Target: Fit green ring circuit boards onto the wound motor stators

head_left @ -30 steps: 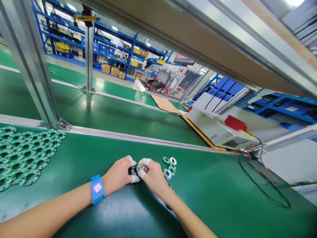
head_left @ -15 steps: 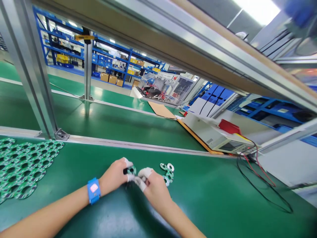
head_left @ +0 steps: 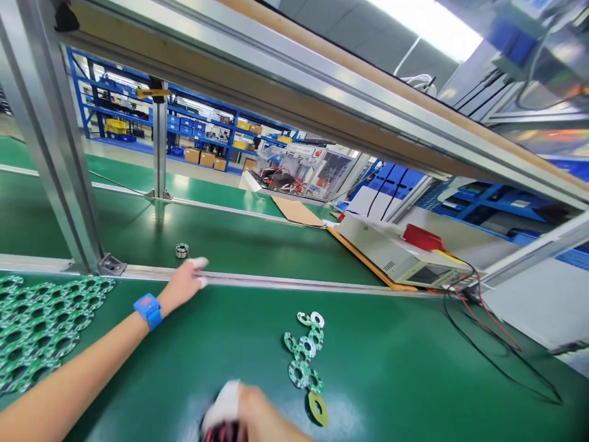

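Observation:
My left hand (head_left: 184,285), with white finger covers and a blue wristband, reaches over the metal rail with thumb and fingers apart, holding nothing. Just beyond it a small motor stator (head_left: 182,250), a metal cylinder topped by a green ring-shaped circuit board, stands upright on the far green surface. Down at the near edge, my right hand (head_left: 257,411) is smeared by motion. Dark and red parts (head_left: 221,432) show under its white-covered fingers; what they are and whether they are gripped I cannot make out. Several loose ring-shaped circuit boards (head_left: 299,373) lie to its right, with a yellowish ring (head_left: 318,409) nearest me.
A sheet of joined green ring boards (head_left: 43,325) covers the left of the bench. An aluminium post (head_left: 59,147) and rail (head_left: 276,282) divide the surface. At the right back stands a beige instrument (head_left: 396,252), its cables (head_left: 497,362) trailing onto the bench.
My left hand has moved left and forward, and the stator now stands beyond the rail. My right hand has drawn back to the near edge, uncovering more rings. The view has shifted slightly.

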The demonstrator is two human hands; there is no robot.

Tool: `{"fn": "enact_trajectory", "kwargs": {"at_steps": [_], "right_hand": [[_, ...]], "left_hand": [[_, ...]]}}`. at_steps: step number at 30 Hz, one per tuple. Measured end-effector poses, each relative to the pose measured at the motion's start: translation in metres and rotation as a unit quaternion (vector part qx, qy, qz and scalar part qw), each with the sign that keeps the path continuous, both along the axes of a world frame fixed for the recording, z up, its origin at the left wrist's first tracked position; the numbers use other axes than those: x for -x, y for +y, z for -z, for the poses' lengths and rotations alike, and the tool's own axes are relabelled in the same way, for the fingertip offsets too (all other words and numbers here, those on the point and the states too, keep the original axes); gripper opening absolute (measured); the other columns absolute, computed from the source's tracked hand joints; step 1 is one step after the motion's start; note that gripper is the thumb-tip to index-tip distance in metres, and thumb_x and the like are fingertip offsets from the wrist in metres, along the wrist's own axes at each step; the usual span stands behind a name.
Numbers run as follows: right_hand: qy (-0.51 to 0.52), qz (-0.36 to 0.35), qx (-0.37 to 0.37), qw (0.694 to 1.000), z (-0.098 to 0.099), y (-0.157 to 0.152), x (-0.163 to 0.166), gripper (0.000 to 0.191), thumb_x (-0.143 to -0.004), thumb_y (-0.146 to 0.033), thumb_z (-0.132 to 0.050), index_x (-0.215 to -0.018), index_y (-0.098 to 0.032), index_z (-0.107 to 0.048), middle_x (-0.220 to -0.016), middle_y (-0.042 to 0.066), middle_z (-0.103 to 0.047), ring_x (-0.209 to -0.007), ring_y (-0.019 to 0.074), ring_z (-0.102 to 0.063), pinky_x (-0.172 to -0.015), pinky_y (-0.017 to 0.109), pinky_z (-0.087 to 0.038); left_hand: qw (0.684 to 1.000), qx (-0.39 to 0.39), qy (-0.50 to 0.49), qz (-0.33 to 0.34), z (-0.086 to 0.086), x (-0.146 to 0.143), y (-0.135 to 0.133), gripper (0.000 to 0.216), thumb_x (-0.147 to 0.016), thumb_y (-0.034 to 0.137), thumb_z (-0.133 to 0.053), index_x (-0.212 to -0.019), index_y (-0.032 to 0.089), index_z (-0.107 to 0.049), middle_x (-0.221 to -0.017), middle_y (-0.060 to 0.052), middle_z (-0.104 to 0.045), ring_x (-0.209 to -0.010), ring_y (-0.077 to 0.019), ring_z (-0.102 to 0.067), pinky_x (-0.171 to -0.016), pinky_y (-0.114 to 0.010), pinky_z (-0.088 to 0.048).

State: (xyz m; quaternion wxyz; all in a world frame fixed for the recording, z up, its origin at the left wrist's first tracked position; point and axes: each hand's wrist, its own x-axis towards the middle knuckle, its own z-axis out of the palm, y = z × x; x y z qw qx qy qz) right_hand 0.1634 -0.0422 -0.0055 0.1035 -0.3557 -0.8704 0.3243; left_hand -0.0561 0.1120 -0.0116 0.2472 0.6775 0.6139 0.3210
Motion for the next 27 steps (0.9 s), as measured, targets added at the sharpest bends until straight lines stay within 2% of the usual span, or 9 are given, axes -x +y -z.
{"fn": "enact_trajectory", "kwargs": {"at_steps": [2,4,8,11,13,16,19,24,27], "right_hand": [[0.051,0.119,0.027,0.991,0.002,0.02,-0.008,0.03,-0.066,-0.016,-0.072,-0.095,-0.017,-0.062,-0.086,0.002,-0.062,-0.074,0.0148,-0.06,-0.056,0.019,-0.048],[0.128,0.223,0.079,0.963,0.003,0.037,-0.016,0.041,-0.062,-0.013,-0.068,-0.102,-0.017,-0.059,-0.084,0.003,-0.059,-0.073,0.0164,-0.058,-0.055,0.022,-0.05],[0.185,0.25,0.201,0.929,0.005,0.053,-0.029,0.031,-0.064,-0.02,-0.059,-0.094,-0.015,-0.06,-0.073,0.001,-0.054,-0.063,0.0159,-0.054,-0.048,0.026,-0.052],[0.114,0.267,0.121,0.949,0.004,0.056,-0.036,0.011,-0.067,-0.018,-0.056,-0.076,-0.014,-0.061,-0.063,0.0,-0.052,-0.055,0.0142,-0.051,-0.049,0.028,-0.051],[0.065,0.279,-0.006,0.958,0.0,0.058,-0.04,0.021,-0.067,-0.014,-0.056,-0.087,-0.014,-0.062,-0.071,0.003,-0.056,-0.061,0.0157,-0.053,-0.054,0.029,-0.051],[0.032,0.187,-0.171,0.967,-0.007,0.06,-0.041,0.048,-0.07,-0.012,-0.058,-0.117,-0.019,-0.054,-0.103,0.011,-0.057,-0.086,0.021,-0.055,-0.069,0.032,-0.051],[-0.013,0.011,-0.279,0.96,-0.011,0.054,-0.035,0.027,-0.086,-0.014,-0.043,-0.104,-0.023,-0.061,-0.092,0.007,-0.061,-0.083,0.019,-0.055,-0.07,0.03,-0.047],[-0.091,-0.119,-0.335,0.93,-0.01,0.034,-0.02,0.042,-0.094,-0.017,-0.024,-0.078,-0.019,-0.063,-0.067,0.006,-0.059,-0.064,0.0169,-0.051,-0.055,0.027,-0.039],[-0.043,-0.09,-0.318,0.943,-0.018,0.039,-0.03,0.03,-0.091,-0.025,-0.036,-0.083,-0.02,-0.064,-0.067,0.005,-0.062,-0.062,0.017,-0.054,-0.056,0.027,-0.041]], "left_hand": [[0.994,0.047,-0.022,0.094,0.002,-0.016,-0.031,0.053,-0.059,0.008,-0.056,-0.112,0.014,-0.057,-0.099,-0.005,-0.064,-0.087,-0.0184,-0.06,-0.078,-0.027,-0.049],[0.975,0.093,-0.052,0.197,-0.001,-0.026,-0.058,0.067,-0.053,0.007,-0.059,-0.12,0.017,-0.053,-0.107,-0.005,-0.062,-0.093,-0.0191,-0.058,-0.083,-0.027,-0.048],[0.958,0.139,-0.066,0.241,-0.008,-0.041,-0.09,0.09,-0.049,0.018,-0.073,-0.132,0.013,-0.038,-0.126,-0.014,-0.047,-0.113,-0.027,-0.046,-0.099,-0.036,-0.037],[0.971,0.106,-0.069,0.205,-0.005,-0.051,-0.094,0.079,-0.054,0.018,-0.072,-0.128,0.012,-0.043,-0.118,-0.013,-0.051,-0.108,-0.0262,-0.048,-0.097,-0.036,-0.038],[0.971,0.093,-0.08,0.205,-0.002,-0.055,-0.092,0.07,-0.059,0.016,-0.067,-0.125,0.015,-0.045,-0.11,-0.009,-0.056,-0.1,-0.0236,-0.053,-0.091,-0.034,-0.042],[0.958,0.077,-0.105,0.255,-0.001,-0.054,-0.088,0.059,-0.064,0.013,-0.061,-0.121,0.019,-0.048,-0.106,-0.005,-0.059,-0.094,-0.0203,-0.056,-0.086,-0.031,-0.043],[0.945,0.06,-0.105,0.305,-0.004,-0.049,-0.086,0.048,-0.067,0.011,-0.058,-0.113,0.02,-0.053,-0.105,-0.003,-0.061,-0.094,-0.0188,-0.056,-0.085,-0.028,-0.043],[0.942,0.057,-0.076,0.322,-0.007,-0.045,-0.085,0.033,-0.073,0.012,-0.053,-0.105,0.02,-0.059,-0.102,-0.003,-0.062,-0.093,-0.0178,-0.056,-0.085,-0.027,-0.042],[0.941,0.061,-0.078,0.324,-0.005,-0.045,-0.085,0.037,-0.073,0.012,-0.053,-0.108,0.021,-0.059,-0.106,-0.003,-0.062,-0.097,-0.0183,-0.056,-0.087,-0.027,-0.042]]}}
